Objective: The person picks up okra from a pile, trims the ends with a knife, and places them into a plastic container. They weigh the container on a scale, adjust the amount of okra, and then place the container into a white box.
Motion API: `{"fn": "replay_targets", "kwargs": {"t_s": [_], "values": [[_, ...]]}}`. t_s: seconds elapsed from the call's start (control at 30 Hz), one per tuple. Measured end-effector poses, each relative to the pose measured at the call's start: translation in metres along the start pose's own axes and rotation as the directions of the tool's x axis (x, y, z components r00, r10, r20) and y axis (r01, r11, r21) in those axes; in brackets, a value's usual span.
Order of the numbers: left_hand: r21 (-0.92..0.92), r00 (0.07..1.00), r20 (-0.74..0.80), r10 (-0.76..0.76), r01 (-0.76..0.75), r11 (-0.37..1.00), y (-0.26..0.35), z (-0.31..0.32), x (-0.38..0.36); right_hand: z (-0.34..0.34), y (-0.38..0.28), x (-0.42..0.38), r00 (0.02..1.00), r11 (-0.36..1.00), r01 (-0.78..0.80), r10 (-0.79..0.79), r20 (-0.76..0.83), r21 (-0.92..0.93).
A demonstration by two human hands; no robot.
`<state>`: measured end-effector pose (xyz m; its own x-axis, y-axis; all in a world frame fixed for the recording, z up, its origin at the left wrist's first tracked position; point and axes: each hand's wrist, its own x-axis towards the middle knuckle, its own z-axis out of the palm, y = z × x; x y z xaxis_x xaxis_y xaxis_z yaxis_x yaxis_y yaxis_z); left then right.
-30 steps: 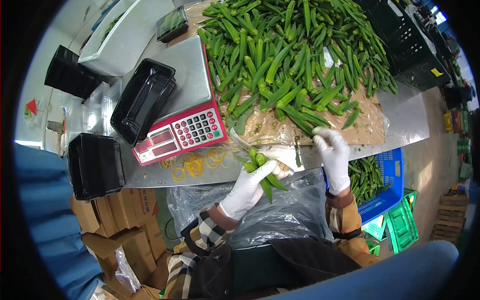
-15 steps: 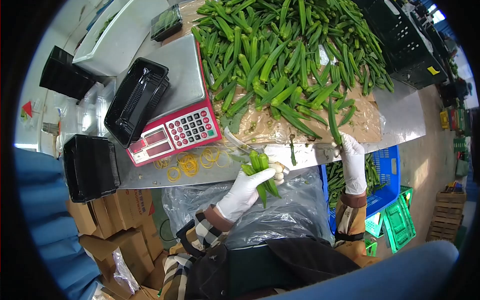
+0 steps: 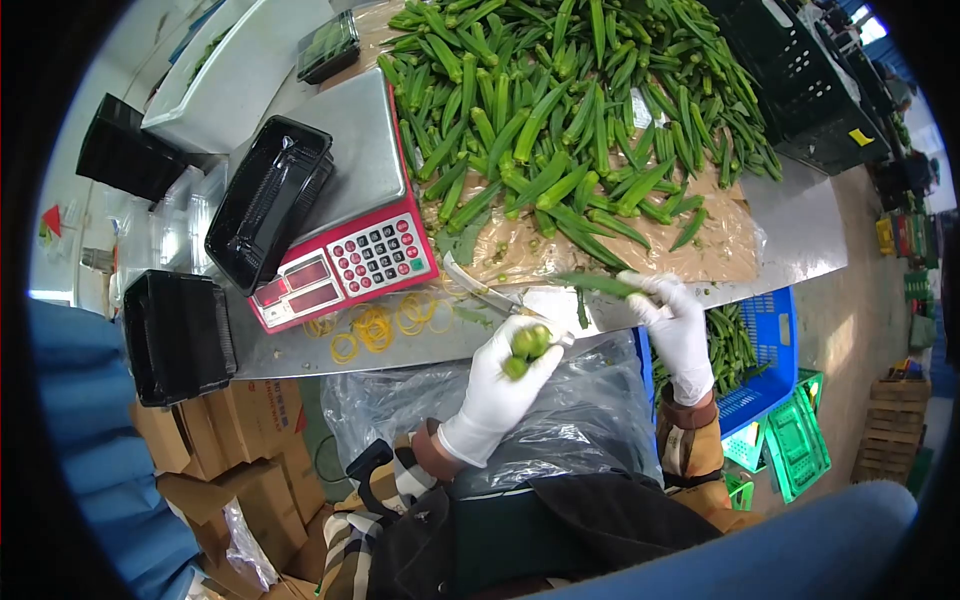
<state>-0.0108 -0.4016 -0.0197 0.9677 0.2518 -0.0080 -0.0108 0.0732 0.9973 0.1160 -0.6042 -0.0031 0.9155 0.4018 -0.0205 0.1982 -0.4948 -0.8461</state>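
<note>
My left hand [image 3: 498, 392], in a white glove, is closed around several okra pods [image 3: 530, 342], their cut stem ends turned up toward me. Just beyond its fingertips a curved blade [image 3: 472, 284] reaches over the table edge. My right hand [image 3: 678, 325], gloved too, pinches a single okra pod [image 3: 596, 285] at one end; the pod points left, toward the blade. Ahead of both hands a big heap of okra [image 3: 560, 120] covers brown, plastic-wrapped sheeting [image 3: 715, 235].
A red scale [image 3: 345, 265] stands at left with a black tray [image 3: 268, 205] on it. Yellow rubber bands [image 3: 373, 328] lie before it. More black trays [image 3: 180, 335] stand further left. A blue crate [image 3: 775, 345] with okra is below my right hand; a dark crate [image 3: 800, 85] stands at back right.
My right hand has come left and nearer, its okra swung from upright to lying level. My left hand has turned, so its okra now show end-on.
</note>
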Motion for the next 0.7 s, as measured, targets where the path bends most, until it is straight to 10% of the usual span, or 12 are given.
{"fn": "replay_targets", "kwargs": {"t_s": [0.13,0.23,0.33,0.47,0.7], "values": [[0.671,0.909,0.206,0.363,-0.401,0.624,0.017,-0.001,0.013,0.012,-0.028,-0.012,0.951,0.993,0.040,-0.071,0.300,0.109],[0.281,0.990,0.126,-0.061,0.024,0.959,-0.014,-0.002,0.003,0.013,-0.039,-0.009,0.931,0.949,-0.189,0.091,0.355,0.253],[-0.096,0.978,0.092,-0.188,0.197,0.976,-0.041,0.001,-0.007,0.003,0.004,0.015,0.992,0.976,-0.120,0.124,-0.007,0.181],[-0.378,0.947,0.099,-0.306,0.320,0.868,-0.034,-0.004,-0.003,-0.019,0.089,0.062,0.825,0.835,-0.179,-0.161,-0.542,-0.521],[-0.467,0.805,0.198,-0.560,0.580,0.668,-0.021,-0.015,0.003,-0.035,0.135,0.069,0.807,0.974,-0.223,0.207,-0.553,0.039]]}}
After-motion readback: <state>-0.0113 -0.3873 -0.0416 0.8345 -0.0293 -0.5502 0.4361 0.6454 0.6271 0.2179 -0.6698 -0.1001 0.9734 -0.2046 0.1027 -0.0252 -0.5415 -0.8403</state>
